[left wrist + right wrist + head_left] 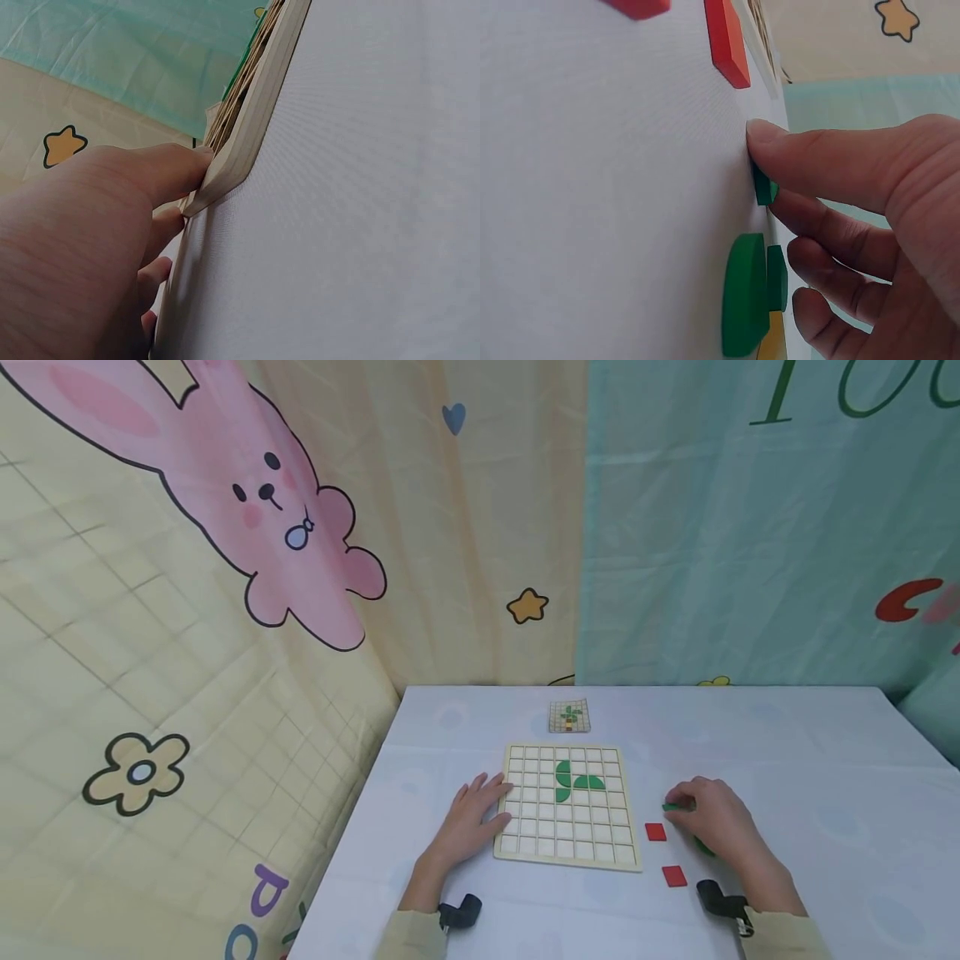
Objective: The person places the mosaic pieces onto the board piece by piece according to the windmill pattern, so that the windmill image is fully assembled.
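Note:
My left hand [467, 820] rests at the left edge of a square wooden grid board [525, 845], its fingers extended and touching the rim. Several green quarter-round tiles [562, 768] lie in cells in the board's upper middle. To the right of the board, my right hand [712, 822] pinches a small green tile [762, 186] between thumb and fingertips, close to the tabletop; the fingers partly cover it. Under that hand sit another green tile [742, 300], a second green one [777, 277] behind it, and a yellow piece [772, 337].
Two red square tiles [656, 832] lie between the board and my right hand. Behind the board is a small pattern card [570, 716] with a printed grid. A white cloth covers the table [450, 727], and printed curtains [480, 527] hang behind it.

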The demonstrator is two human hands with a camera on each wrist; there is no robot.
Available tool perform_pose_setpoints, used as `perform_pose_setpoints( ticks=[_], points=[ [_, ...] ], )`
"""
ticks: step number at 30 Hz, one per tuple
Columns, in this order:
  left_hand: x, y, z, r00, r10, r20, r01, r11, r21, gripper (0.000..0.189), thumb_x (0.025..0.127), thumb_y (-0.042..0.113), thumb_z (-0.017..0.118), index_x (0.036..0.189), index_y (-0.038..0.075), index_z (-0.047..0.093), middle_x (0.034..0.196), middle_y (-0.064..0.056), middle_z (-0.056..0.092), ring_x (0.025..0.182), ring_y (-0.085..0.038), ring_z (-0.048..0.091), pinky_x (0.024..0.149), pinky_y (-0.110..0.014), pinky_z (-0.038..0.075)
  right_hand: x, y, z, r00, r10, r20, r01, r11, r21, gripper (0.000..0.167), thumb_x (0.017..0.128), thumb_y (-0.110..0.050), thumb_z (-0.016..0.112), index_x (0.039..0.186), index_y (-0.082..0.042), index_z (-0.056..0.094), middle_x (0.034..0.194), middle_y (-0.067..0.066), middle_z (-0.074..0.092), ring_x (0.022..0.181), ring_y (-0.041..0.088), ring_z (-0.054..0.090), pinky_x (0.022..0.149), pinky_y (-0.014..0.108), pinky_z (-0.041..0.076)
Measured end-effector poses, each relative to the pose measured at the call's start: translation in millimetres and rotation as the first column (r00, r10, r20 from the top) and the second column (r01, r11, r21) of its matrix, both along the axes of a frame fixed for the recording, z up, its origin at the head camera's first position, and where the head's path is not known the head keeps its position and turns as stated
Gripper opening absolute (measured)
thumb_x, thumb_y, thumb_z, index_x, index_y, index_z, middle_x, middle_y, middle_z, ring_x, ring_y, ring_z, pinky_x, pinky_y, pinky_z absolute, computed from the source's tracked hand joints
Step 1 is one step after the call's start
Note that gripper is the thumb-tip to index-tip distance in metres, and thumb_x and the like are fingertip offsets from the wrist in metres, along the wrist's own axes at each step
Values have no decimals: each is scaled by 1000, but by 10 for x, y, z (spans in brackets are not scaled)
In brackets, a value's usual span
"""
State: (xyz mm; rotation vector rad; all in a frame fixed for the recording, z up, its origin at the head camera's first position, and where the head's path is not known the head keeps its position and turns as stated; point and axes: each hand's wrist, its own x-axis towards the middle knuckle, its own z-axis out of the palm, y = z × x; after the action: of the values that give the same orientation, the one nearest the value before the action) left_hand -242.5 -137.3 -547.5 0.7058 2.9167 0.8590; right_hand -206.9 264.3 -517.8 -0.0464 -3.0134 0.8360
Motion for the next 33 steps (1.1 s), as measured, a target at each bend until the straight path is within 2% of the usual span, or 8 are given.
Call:
perform_pose_setpoints(
  ticks=[9,14,23,29,33],
  points=[
    [-12,8,9,1000,3,11,-3,1000,-4,53,102,39,57,151,24,48,162,4,33,153,-24,15,123,-50,9,10,-35,-4,1000,-3,-14,2,998,-59,31,81,-7,84,110,-3,73,94,6,67,92,28,57,76,44,57],
    [-6,9,11,1000,1,-3,-1,1000,-8,53,101,39,58,151,23,48,162,4,34,153,-26,16,123,-52,10,7,-35,0,1000,-24,12,25,999,-44,37,81,-11,84,114,0,71,92,7,65,88,26,56,72,40,57],
    [7,13,16,1000,-3,-5,3,1000,3,53,101,39,57,151,22,48,162,2,34,153,-27,17,122,-52,10,-6,-7,-17,1000,-1,-8,1,1000,-4,27,81,-12,84,105,-4,74,86,3,62,85,25,53,70,40,52],
    [8,9,4,1000,-2,-2,2,1000,-7,53,102,40,56,151,22,48,162,3,33,153,-26,17,123,-51,10,5,-11,-24,1000,-19,-20,18,999,-46,27,80,-13,84,102,-6,70,88,4,64,84,25,54,71,41,54],
    [4,2,10,1000,-3,-3,3,1000,-7,53,102,39,57,151,22,48,162,3,34,153,-26,17,123,-52,10,19,-28,-26,999,-27,-45,24,997,-68,24,81,-11,84,98,-8,68,87,3,64,82,24,55,69,37,53]
  ],
)
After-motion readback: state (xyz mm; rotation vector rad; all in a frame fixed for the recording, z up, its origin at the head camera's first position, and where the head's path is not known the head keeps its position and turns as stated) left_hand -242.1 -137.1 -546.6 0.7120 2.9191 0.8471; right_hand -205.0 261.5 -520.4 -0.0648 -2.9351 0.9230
